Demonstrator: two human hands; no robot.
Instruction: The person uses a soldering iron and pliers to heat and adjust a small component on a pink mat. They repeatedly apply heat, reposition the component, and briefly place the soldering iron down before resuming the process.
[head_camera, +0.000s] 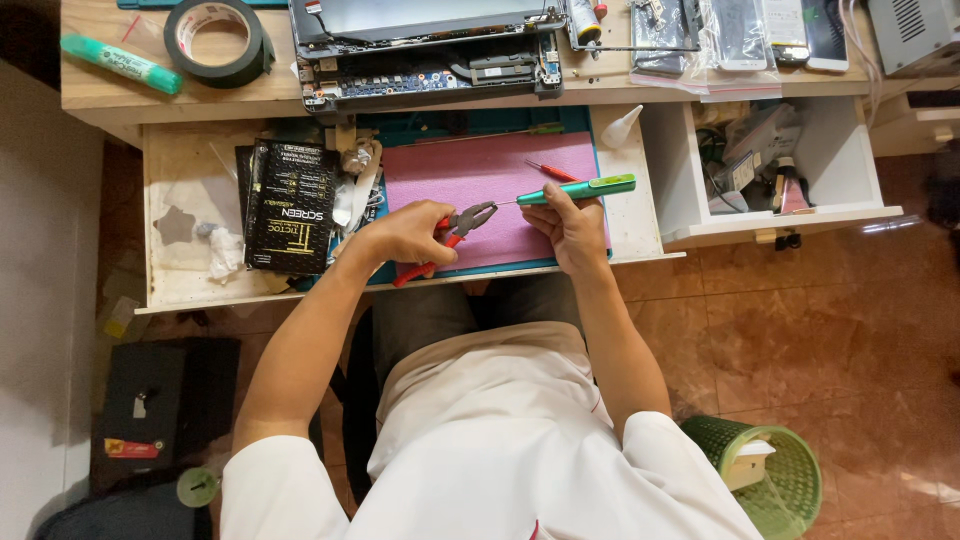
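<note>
Seated at a wooden counter (100, 90), working tools over a pink mat (480, 175).

Opened laptop (430, 50) left lying on the counter's top, innards bared, lid not refitted; black tape roll (218, 40) beside it. Below, on the pull-out shelf, left hand (405, 235) wrapped around red-handled pliers (455, 225), their jaws nipping the thin tip of a green screwdriver (575, 190), itself held fast in the right hand (570, 225) above the mat. Tip apparently being gripped or pulled, judged midway; small red screwdriver (550, 171) lying unused nearby.
</note>
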